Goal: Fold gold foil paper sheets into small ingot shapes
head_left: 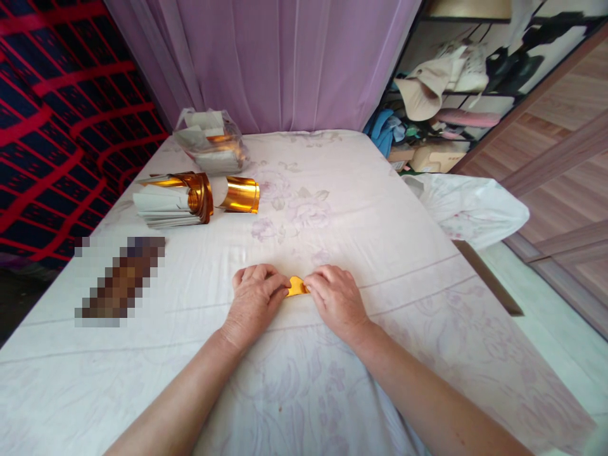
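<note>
A small piece of gold foil paper (297, 287) lies on the white floral bed sheet (361, 215) between my two hands. My left hand (254, 297) pinches its left end with curled fingers. At the right end, my right hand (336, 294) grips it the same way. Both hands rest on the sheet near the bed's middle. Most of the foil is hidden under my fingers.
A stack of gold and white foil sheets (173, 199) and a curled gold foil roll (241, 194) lie at the back left. Behind them sits a clear plastic bag of papers (211, 142). A blurred brown object (121, 282) lies at left. The bed's right edge (484, 272) drops to the floor.
</note>
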